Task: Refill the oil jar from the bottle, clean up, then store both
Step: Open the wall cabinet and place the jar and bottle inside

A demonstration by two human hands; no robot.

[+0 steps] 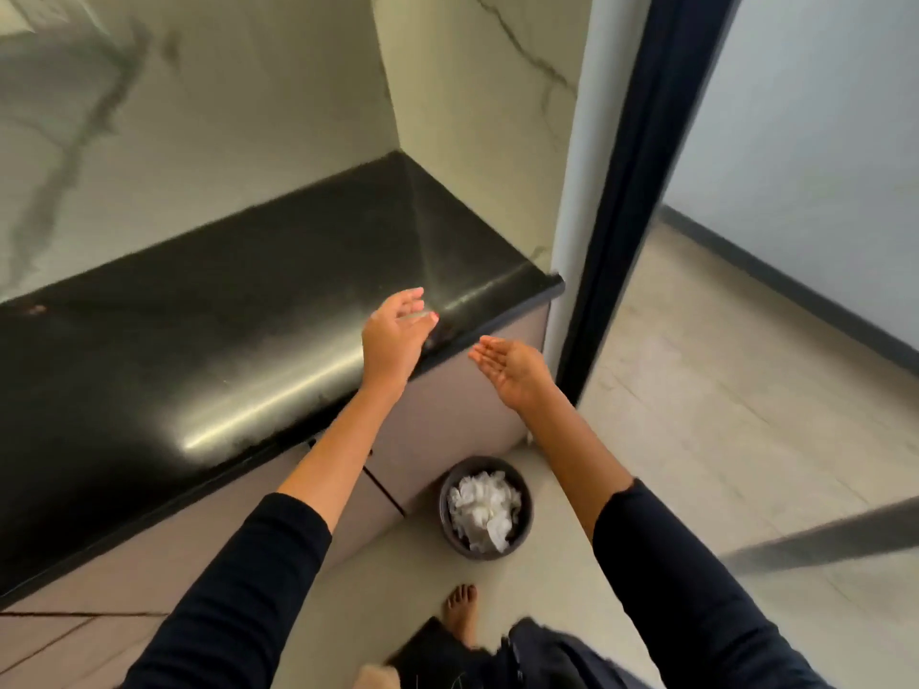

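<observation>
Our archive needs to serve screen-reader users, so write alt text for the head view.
A person's left hand and right hand, both open and empty, reach out by the end of a glossy black countertop. On the floor below stands a round dark wastebasket holding crumpled white paper, with a bare foot near it.

Two hands, left hand (395,335) and right hand (507,370). One black countertop (199,340), one waste bin (485,554), one bare foot (460,609).
</observation>
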